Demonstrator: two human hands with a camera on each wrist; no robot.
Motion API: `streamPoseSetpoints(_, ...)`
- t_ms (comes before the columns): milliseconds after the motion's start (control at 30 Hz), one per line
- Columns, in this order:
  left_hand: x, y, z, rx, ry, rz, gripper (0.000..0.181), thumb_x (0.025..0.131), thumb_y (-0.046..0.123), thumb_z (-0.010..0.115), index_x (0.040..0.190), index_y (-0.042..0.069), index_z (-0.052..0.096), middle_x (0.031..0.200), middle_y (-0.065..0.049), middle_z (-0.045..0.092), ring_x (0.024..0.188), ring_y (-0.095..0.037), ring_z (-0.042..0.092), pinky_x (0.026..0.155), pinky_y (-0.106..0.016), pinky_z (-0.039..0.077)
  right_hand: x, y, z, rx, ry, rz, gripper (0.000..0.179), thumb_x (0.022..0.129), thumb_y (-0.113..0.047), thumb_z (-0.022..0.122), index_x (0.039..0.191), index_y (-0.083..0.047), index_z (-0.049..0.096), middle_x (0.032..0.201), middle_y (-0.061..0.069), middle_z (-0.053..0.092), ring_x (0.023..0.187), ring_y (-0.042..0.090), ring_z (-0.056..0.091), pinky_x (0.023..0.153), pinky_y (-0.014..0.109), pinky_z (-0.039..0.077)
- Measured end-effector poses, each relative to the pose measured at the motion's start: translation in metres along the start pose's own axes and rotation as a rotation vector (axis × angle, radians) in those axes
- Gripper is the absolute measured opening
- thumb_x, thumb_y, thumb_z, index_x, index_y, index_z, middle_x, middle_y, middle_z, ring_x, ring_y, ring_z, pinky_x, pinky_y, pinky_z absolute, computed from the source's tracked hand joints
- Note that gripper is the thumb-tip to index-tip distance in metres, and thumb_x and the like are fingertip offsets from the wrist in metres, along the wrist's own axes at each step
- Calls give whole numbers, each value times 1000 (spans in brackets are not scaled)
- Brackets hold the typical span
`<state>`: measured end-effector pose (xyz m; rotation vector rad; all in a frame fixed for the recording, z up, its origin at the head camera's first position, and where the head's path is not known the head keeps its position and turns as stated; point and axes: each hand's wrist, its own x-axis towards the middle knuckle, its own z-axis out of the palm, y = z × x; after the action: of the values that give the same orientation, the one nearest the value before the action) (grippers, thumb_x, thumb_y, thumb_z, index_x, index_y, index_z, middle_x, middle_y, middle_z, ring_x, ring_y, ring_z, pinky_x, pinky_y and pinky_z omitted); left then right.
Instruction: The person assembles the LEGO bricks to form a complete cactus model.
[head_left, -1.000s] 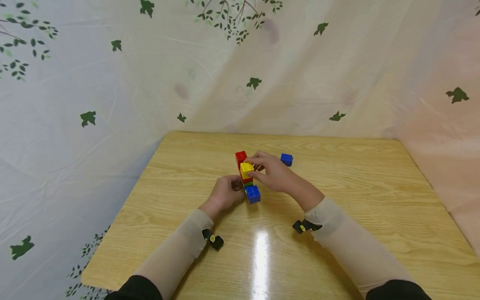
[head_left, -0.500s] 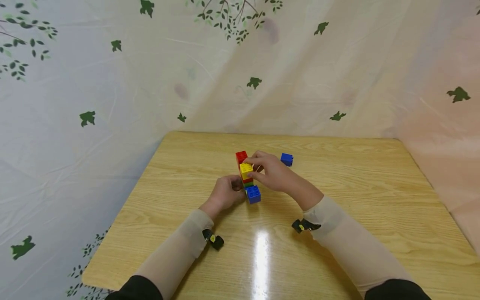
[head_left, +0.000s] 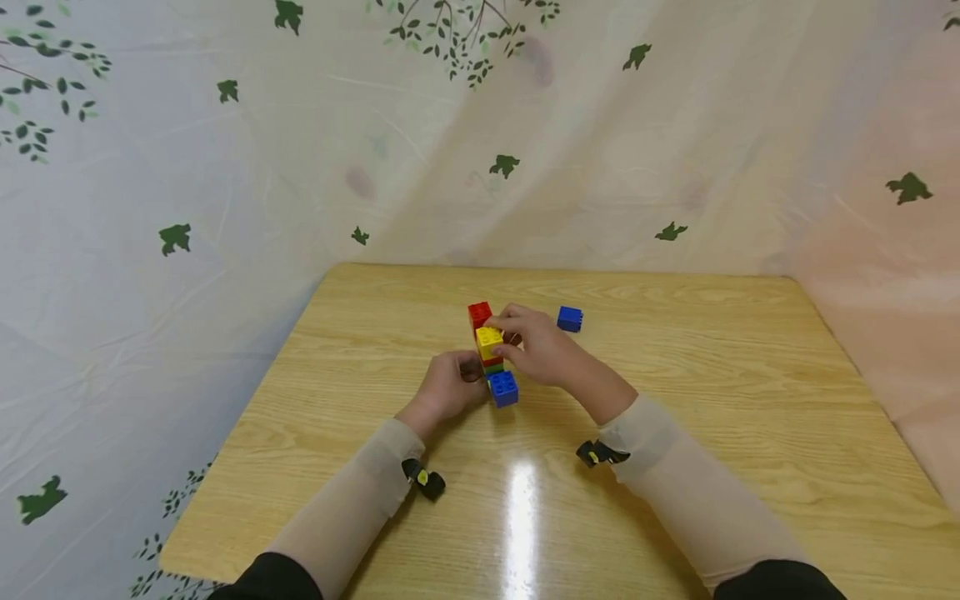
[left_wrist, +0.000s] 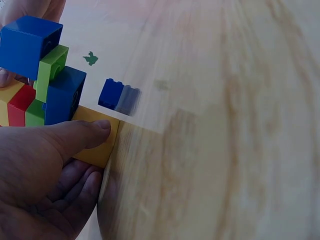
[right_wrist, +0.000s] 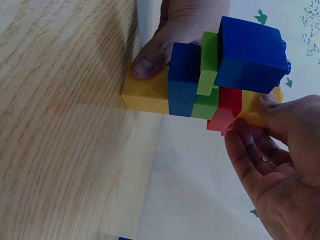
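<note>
A stack of toy building bricks stands on the wooden table between both hands. My left hand (head_left: 446, 387) grips its yellow bottom brick (right_wrist: 150, 95), thumb against one face. Above that come a blue brick (right_wrist: 182, 82), a green brick (right_wrist: 205, 105) and a red brick (right_wrist: 227, 107). At the top, my right hand (head_left: 543, 346) pinches a yellow brick (head_left: 489, 340) between thumb and fingers. A light-green brick (left_wrist: 52, 70) juts out sideways and bears another blue brick (head_left: 504, 388) on the near side. On the far side a red part (head_left: 480, 313) sticks out, partly hidden.
A loose blue brick (head_left: 569, 318) lies on its side on the table (head_left: 712, 375), beyond my right hand. A pale cloth wall (head_left: 420, 167) with leaf prints rises behind the table's back edge.
Both hands keep the same hold on the stack. The head view has shifted very slightly, and the right forearm sits a touch further left.
</note>
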<state>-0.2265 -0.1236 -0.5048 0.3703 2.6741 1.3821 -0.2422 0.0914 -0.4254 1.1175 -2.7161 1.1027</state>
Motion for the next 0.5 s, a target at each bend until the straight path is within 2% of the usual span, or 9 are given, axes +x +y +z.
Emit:
streamPoseSetpoints(133,1,-1,0,-2,5,16,19,87,7,84,104,10,78,95,2,75,88,-15,65,85,-37,58,1,-3,1,-36,17,11,43,101,-12,71,143,-5,64,111,2,60,80,17,54,67,31,51)
streamPoseSetpoints(500,1,0,1,-3,8,3,19,86,7,84,104,10,78,94,2,75,87,-14,65,84,-35,58,1,-2,4,-6,43,57,42,100,-12,73,141,-7,66,108,2,61,81,18,54,68,32,51)
